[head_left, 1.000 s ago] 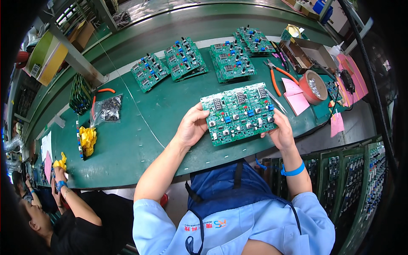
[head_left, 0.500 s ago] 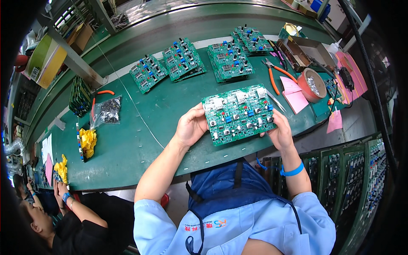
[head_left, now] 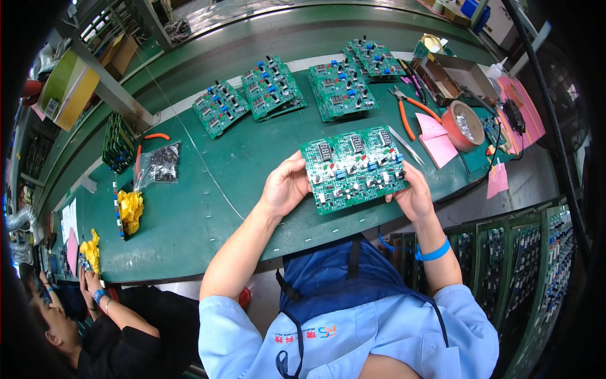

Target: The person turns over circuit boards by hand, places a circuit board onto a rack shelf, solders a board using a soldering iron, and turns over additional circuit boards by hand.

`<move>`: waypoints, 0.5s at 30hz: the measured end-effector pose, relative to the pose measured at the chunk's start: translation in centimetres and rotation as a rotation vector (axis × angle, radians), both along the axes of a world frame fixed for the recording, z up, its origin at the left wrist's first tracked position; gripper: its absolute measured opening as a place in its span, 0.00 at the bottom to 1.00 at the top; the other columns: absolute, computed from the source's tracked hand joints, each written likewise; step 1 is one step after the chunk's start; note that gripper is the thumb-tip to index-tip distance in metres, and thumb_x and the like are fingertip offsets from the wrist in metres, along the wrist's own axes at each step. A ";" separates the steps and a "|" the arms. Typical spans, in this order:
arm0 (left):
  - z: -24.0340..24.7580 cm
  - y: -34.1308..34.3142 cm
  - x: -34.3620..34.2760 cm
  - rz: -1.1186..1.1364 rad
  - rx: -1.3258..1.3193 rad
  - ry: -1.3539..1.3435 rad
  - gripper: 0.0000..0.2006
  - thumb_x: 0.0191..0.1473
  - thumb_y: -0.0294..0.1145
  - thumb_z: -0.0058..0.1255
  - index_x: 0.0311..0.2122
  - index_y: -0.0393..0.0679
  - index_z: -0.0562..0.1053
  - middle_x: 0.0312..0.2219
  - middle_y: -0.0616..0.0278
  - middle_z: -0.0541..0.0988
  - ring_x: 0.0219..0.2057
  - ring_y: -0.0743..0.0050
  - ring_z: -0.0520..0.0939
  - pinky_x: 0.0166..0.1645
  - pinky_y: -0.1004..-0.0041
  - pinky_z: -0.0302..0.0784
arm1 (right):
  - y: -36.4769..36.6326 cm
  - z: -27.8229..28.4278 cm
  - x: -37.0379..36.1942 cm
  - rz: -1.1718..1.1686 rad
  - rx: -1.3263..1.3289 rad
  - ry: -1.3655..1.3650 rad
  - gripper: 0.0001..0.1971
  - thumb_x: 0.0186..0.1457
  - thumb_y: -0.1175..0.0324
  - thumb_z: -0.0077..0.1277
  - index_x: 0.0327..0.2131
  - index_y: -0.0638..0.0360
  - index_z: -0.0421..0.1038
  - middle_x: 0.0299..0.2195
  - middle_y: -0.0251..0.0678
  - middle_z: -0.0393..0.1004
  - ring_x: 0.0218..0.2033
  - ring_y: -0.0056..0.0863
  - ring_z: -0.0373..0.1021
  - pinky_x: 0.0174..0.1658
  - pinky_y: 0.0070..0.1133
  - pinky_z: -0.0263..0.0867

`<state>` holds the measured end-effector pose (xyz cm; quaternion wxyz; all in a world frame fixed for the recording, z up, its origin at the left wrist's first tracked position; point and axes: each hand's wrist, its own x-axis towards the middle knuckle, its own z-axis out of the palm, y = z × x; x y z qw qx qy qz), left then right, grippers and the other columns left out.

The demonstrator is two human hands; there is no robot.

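Note:
A green circuit board (head_left: pixel 355 169) with three digit displays, small knobs and blue parts is held between my two hands above the front edge of the bench. My left hand (head_left: pixel 287 186) grips its left edge, thumb on top. My right hand (head_left: pixel 413 191) grips the lower right edge, with the fingers partly hidden under it. Behind the board lie stacks of similar circuit boards: one stack (head_left: pixel 341 91) straight ahead, another (head_left: pixel 271 87) to its left, a third (head_left: pixel 219 108) further left, and one (head_left: pixel 374 58) at the back right.
Right of the board lie tweezers (head_left: pixel 409 148), orange-handled cutters (head_left: pixel 407 107), pink paper (head_left: pixel 440 149) and a round tub (head_left: pixel 464 123) of small metal bits. A bag of black parts (head_left: pixel 159 165) and yellow crumpled wrap (head_left: pixel 130 211) lie left. Another person (head_left: pixel 120 316) works at far left. Racked boards (head_left: pixel 505 265) stand right.
The circuit board has tilted slightly in my hands, so its displays now look dark where they shone with glare before. Both hands keep their hold and have hardly moved.

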<state>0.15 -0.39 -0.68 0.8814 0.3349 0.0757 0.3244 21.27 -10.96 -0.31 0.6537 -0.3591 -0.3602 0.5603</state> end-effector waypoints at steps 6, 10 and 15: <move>0.6 -0.4 0.1 0.015 0.013 0.009 0.20 0.46 0.31 0.29 0.46 0.37 0.53 0.41 0.56 0.63 0.40 0.68 0.68 0.41 0.69 0.66 | 0.3 -0.6 0.2 0.032 -0.016 0.073 0.18 0.48 0.66 0.32 0.40 0.70 0.55 0.26 0.38 0.67 0.20 0.22 0.64 0.21 0.17 0.63; 1.3 -0.6 0.2 0.036 0.031 0.058 0.19 0.45 0.31 0.30 0.45 0.36 0.55 0.42 0.56 0.63 0.42 0.67 0.65 0.46 0.67 0.60 | 0.2 -0.2 0.1 -0.032 -0.010 -0.067 0.16 0.48 0.67 0.32 0.39 0.68 0.57 0.25 0.37 0.67 0.20 0.21 0.64 0.22 0.16 0.62; 1.4 0.1 0.0 0.066 0.273 0.277 0.16 0.48 0.33 0.28 0.41 0.36 0.58 0.38 0.59 0.66 0.41 0.70 0.66 0.45 0.69 0.59 | -0.4 -0.9 0.6 -0.104 0.063 -0.310 0.13 0.48 0.68 0.32 0.35 0.66 0.59 0.25 0.35 0.67 0.22 0.18 0.64 0.24 0.14 0.61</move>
